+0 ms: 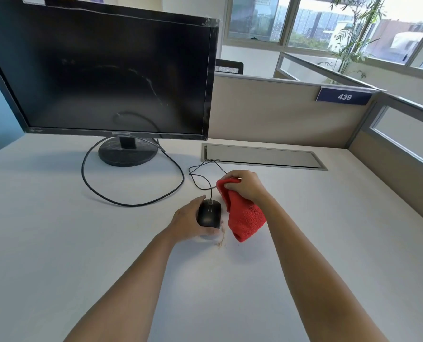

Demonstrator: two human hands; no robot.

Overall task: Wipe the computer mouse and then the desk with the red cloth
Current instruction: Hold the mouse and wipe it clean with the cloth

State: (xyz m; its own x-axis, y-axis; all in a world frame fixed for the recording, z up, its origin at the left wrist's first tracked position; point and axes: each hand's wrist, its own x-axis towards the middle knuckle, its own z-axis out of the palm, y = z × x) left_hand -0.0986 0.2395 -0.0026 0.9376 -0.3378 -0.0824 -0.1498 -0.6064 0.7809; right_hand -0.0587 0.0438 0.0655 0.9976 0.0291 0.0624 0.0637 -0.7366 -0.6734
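Note:
A black wired computer mouse (209, 213) rests on the white desk (57, 218) near the middle. My left hand (188, 222) wraps around its left side and rear, with the thumb under its near edge. Just right of the mouse hangs the red cloth (245, 218), bunched at the top in my right hand (246, 185), its lower end touching the desk. A small brownish smear (221, 240) marks the desk in front of the mouse.
A black monitor (106, 70) on a round stand (127, 153) stands at the back left, with a looping black cable (131, 204) on the desk. A grey cable hatch (262, 156) lies behind the hands. Beige partitions (279, 112) close the back and right.

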